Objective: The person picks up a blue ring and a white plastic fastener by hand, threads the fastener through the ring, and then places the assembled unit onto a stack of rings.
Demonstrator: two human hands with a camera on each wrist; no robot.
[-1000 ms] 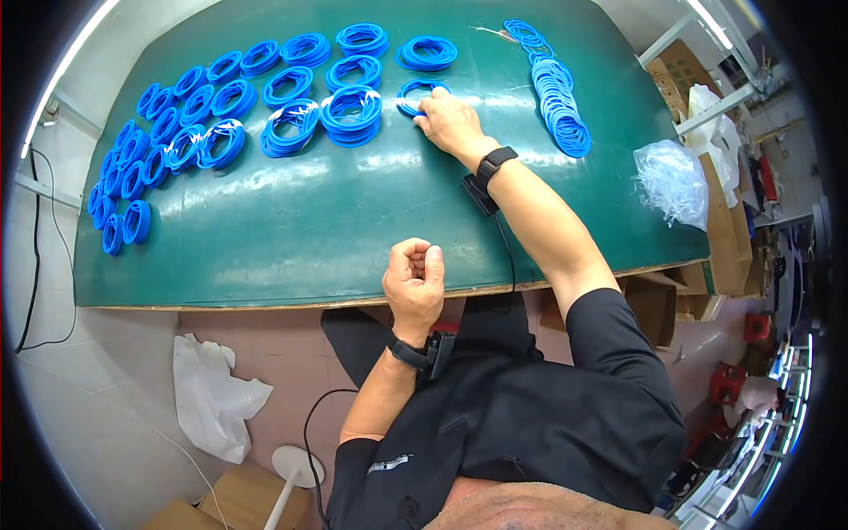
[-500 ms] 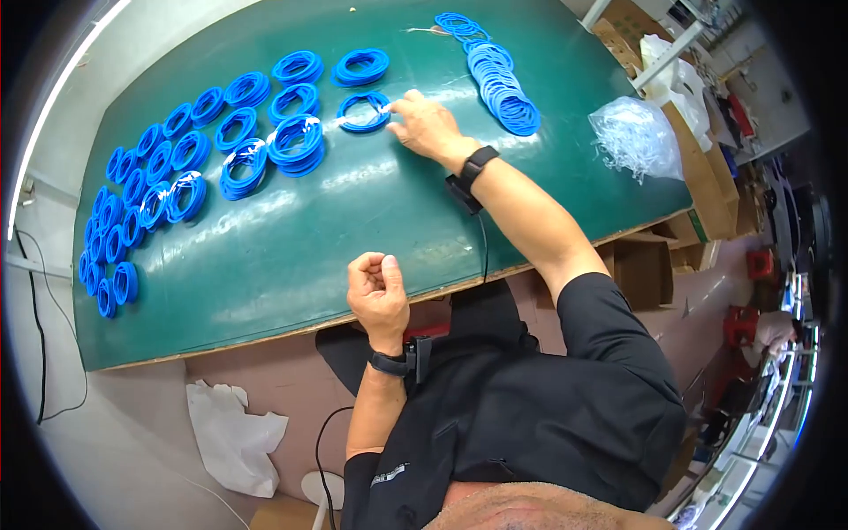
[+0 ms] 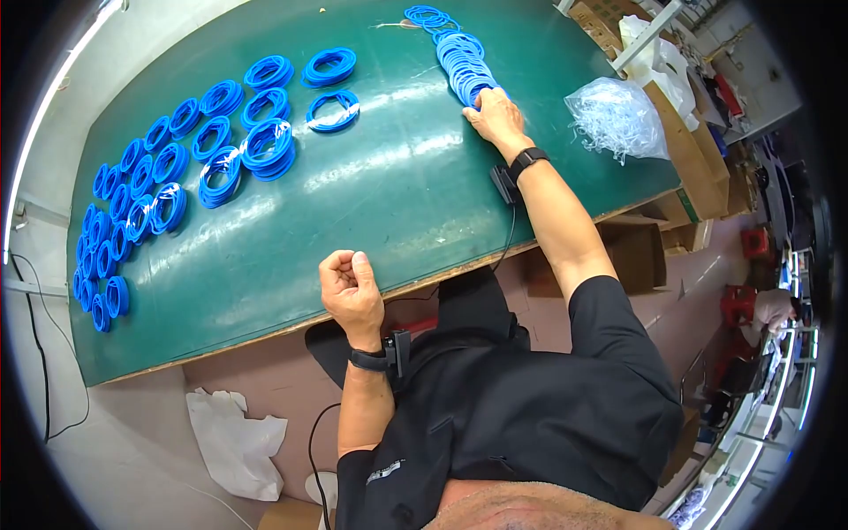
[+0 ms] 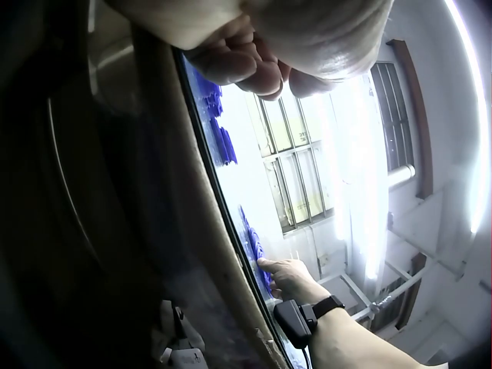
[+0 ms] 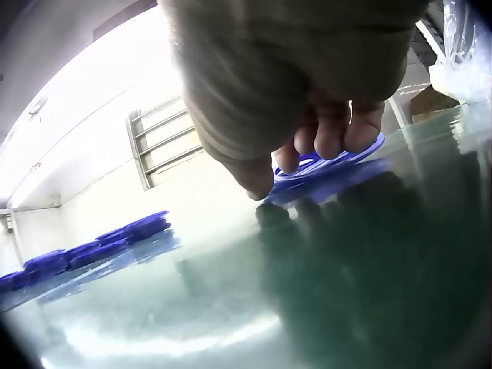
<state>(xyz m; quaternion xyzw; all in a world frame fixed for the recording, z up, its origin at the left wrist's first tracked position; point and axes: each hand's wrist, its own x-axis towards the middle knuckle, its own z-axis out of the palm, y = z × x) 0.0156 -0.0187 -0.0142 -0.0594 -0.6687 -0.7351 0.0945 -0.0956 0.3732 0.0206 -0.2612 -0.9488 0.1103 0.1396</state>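
My right hand [image 3: 496, 117] reaches to the near end of a fanned row of thin blue rings [image 3: 461, 60] on the green table. In the right wrist view its thumb and fingers [image 5: 361, 134] are spread apart, fingertips right at the blue loops [image 5: 327, 165]. My left hand [image 3: 352, 296] stays by the table's front edge, fingers loosely curled and holding nothing. Between the row and the larger bundles lies a thin blue coil [image 3: 319, 122] with a white band across it. Piles of blue coils [image 3: 268, 152], some with white ties, stand in rows to the left.
A clear plastic bag of white strips [image 3: 614, 119] sits on the table's right side, with cardboard boxes [image 3: 685, 150] beyond it. The green table's front edge [image 3: 212, 352] runs before the person. A cable [image 3: 510, 234] trails from the right wrist's camera.
My right hand has left the thin white-banded coil and moved right to the near end of the ring row. The left hand stays at the table edge; the head view has turned.
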